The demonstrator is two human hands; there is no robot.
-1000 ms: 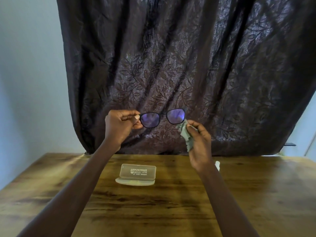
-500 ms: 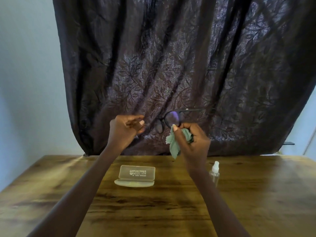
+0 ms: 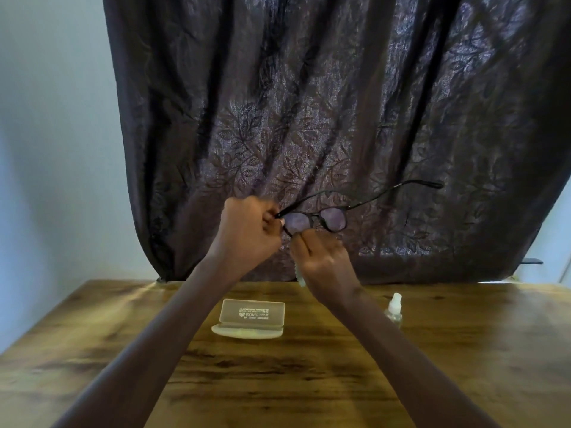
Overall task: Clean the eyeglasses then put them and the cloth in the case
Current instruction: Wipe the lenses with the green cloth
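Black-framed eyeglasses point(image 3: 332, 218) are held up in front of the dark curtain, temples unfolded and pointing away to the right. My left hand point(image 3: 250, 231) pinches the frame at its left hinge. My right hand point(image 3: 321, 257) is closed just under the left lens, gripping the pale green cloth point(image 3: 299, 274), of which only a strip shows below the palm. The pale, translucent eyeglass case point(image 3: 251, 316) lies open on the wooden table point(image 3: 463, 366) below my hands, its lid standing up.
A small clear spray bottle point(image 3: 394, 308) with a white cap stands on the table to the right of the case. A dark patterned curtain point(image 3: 309, 118) hangs behind the table's far edge, with pale wall on the left.
The glasses turned from facing me to side-on, then came back with the temples pointing right. My left hand let go briefly and now grips the hinge again. The right hand with the cloth moved left under the lens.
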